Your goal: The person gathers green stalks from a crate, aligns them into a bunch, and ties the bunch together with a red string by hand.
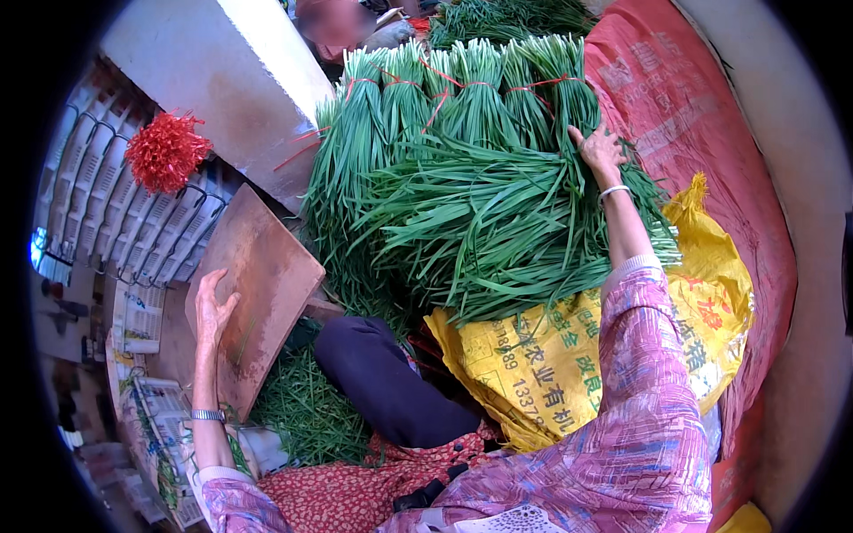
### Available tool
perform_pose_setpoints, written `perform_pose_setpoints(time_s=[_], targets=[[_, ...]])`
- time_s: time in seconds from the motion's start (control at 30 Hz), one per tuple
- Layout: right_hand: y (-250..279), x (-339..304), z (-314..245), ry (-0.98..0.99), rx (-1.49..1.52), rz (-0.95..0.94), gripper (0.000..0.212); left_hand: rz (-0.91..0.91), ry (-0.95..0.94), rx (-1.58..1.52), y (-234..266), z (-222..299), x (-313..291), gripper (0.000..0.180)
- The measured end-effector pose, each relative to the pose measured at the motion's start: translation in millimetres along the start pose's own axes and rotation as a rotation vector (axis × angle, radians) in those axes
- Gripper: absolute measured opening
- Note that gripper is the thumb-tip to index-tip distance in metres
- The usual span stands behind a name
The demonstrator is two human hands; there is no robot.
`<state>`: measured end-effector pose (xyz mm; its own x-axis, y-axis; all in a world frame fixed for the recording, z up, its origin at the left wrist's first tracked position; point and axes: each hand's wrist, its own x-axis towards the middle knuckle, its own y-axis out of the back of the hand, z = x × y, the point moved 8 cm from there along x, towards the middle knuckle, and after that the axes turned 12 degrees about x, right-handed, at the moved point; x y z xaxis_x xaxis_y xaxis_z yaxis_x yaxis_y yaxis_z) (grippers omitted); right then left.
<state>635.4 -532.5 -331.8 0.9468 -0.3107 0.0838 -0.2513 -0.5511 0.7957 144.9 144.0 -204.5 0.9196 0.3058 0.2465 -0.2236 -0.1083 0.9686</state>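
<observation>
My right hand (pixel 601 153) reaches forward to the right end of a row of tied garlic chive bundles (pixel 480 98). Its fingers are spread and rest against the green leaves at that corner. A loose pile of garlic chives (pixel 480 222) lies crosswise in front of the bundles, partly on a yellow woven sack (pixel 542 364). Over a brown wooden board (pixel 258 284) at my left, my left hand (pixel 215 306) is open, thumb and fingers apart, with nothing in it. Whether it touches the board I cannot tell.
A bunch of red ties (pixel 167 151) hangs by stacked white plastic crates (pixel 133 213). Leaf trimmings (pixel 306 404) lie beside my knee (pixel 369 373). Red sacking (pixel 666 98) runs along the right; a pale pillar (pixel 240 80) stands far left. Part of another person (pixel 336 25) shows behind the bundles.
</observation>
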Motion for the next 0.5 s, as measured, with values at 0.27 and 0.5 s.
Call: perform_pose_setpoints(time_s=[0.27, 0.5], targets=[[28.3, 14.7, -16.4, 0.104, -0.072, -0.095, 0.112, -0.009, 0.036, -0.222, -39.7, 12.9, -1.4, 0.046], [62.7, 6.4, -62.5, 0.254, 0.063, -0.028, 0.085, -0.11, 0.118, -0.263, -29.0, 8.9, -21.3, 0.043]])
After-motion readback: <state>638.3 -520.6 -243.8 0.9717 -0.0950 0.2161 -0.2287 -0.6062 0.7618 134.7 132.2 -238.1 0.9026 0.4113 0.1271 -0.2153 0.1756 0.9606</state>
